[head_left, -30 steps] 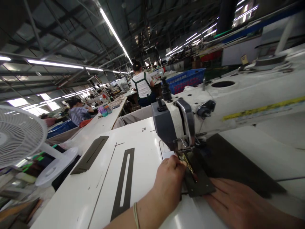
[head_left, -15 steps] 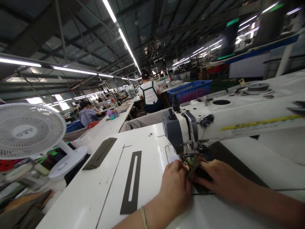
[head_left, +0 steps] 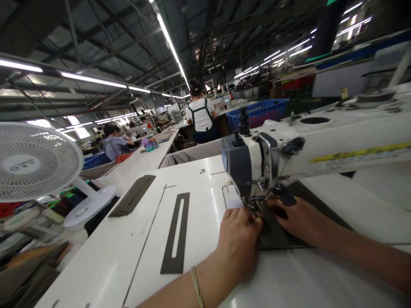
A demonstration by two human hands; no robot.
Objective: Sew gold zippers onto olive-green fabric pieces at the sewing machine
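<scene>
A sewing machine (head_left: 250, 167) stands on the white table, its needle area low at the front of its head. Under it lies a dark olive fabric piece (head_left: 276, 233). My left hand (head_left: 239, 239) is closed at the fabric's left edge beside the presser foot, fingers pinched on a small part of it. My right hand (head_left: 298, 218) rests on the fabric just right of the needle, fingers curled and partly hidden behind the machine head. A flat slotted strip (head_left: 167, 256) lies left of my left hand.
Further left lies a stack of olive pieces (head_left: 133, 196). A white fan (head_left: 91, 207) stands at the table's left edge, near piled fabric (head_left: 28, 273). Two people sit at tables ahead, near a blue basket (head_left: 266, 113).
The view has shifted slightly. My right hand has moved away from my left, and the fabric between them now lies flatter and shows more.
</scene>
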